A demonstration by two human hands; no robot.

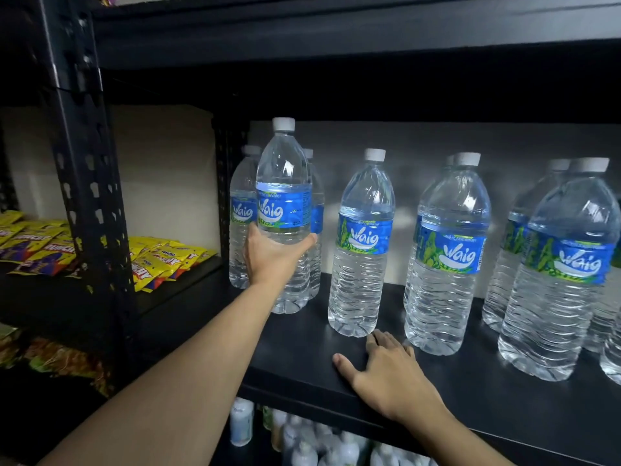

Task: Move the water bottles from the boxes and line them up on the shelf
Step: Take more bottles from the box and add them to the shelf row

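Observation:
Several clear water bottles with blue labels and white caps stand on a black shelf. My left hand grips one bottle around its middle at the left end of the shelf, in front of two other bottles. Whether its base touches the shelf I cannot tell. My right hand rests flat on the shelf's front edge, fingers straight, just in front of a standing bottle. More bottles stand in rows to the right. No box is in view.
A black perforated upright post separates this shelf from a left bay holding yellow snack packets. The shelf board above hangs close over the bottle caps. Small white bottles fill the shelf below.

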